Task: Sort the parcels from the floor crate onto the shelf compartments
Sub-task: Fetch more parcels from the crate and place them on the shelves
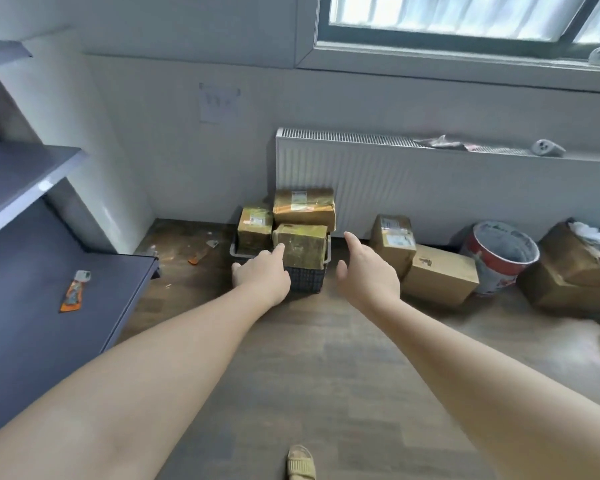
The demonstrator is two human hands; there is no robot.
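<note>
Beige ribbed sandal [301,462] on the wood-look floor, nearest, well in front of the crate [307,282]. Grey flat-board shelf [49,327] to the crate's left; an orange and white packet [74,291] lies on its lowest board, print too blurred to read.

Both bare arms reach toward the crate. Left hand [260,275] is released, fingers straight, grasping nothing, and overlaps the crate's front left rim; contact cannot be told. Right hand [366,271] is released too, fingers spread, empty, just right of the crate and apart from it.

The crate is dark lattice plastic with a grey rim and stands on the floor. Three brown parcels wrapped in glossy tape are in it: front parcel [300,245], left parcel [255,230], and top parcel [303,206] on the stack at the back. White shipping labels on the left and top ones, text unreadable.

Right of the crate: two plain cardboard boxes [440,273], a red and white bucket [499,258], an open carton [572,271].

Behind the crate is a white ribbed radiator [395,174]. A paper sheet [219,102] hangs on the wall above, writing illegible.
</note>
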